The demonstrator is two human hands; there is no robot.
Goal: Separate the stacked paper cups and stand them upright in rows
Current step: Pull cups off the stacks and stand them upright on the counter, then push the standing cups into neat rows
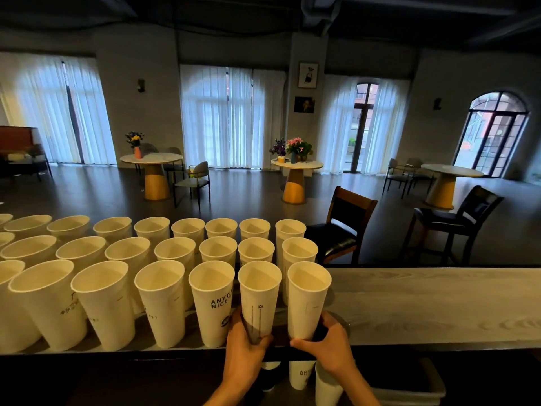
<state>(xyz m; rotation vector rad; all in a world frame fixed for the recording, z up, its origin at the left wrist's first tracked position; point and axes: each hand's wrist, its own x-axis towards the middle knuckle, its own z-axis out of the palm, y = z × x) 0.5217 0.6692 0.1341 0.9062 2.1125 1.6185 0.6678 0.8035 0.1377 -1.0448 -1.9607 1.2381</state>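
A person's left hand [247, 336] curls round the base of one upright paper cup [259, 300] while the right hand [325, 336] grips the foot of the end cup [307, 300] just beside it, both standing at the right end of the near row on a pale wood-grain surface [439, 303]. Each cup's long axis runs straight up from the hand that holds it, mouth open to the ceiling, so any release is a matter of letting go downward and drawing back toward the body. The right hand sits nearer the bare stretch of surface to the right, where the rows would likely grow next. Three rows of standing cups [123, 259] run leftward and away, the far row at the surface's back edge. Below the near edge, more cups [300, 375] wait in shadow, apparently the unsorted stock; how many remain cannot be told. Beyond lies a dim café room: dark wooden chairs [348, 227] close behind the surface, round tables [297, 165] with flowers, white curtains [231, 118] over tall windows, and an arched window [494, 133] at far right.
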